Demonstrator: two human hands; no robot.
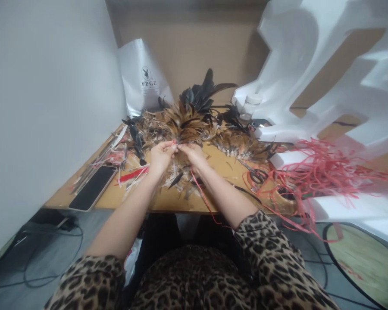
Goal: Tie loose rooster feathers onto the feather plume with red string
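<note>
At the table's middle, my left hand [161, 156] and my right hand [194, 155] meet with fingertips pinched together. They close at the base of a brown feather bundle [186, 127], whose tips point away from me. A bit of red shows at my left fingertips. From under my right hand a thin red plastic string [203, 193] runs down over the table edge. My fingers partly hide the quill ends and the string there. Long black feathers [198, 94] stand behind the bundle, and loose feather scraps [179, 178] lie beneath my hands.
A smartphone [93, 188] lies at the left edge. Scissors [258, 175] and a pile of red plastic strips [330, 172] are to the right, near white foam pieces [287, 51]. A white bag [145, 77] and a clear jar [250, 106] stand behind. More brown feathers [239, 144] lie right of centre.
</note>
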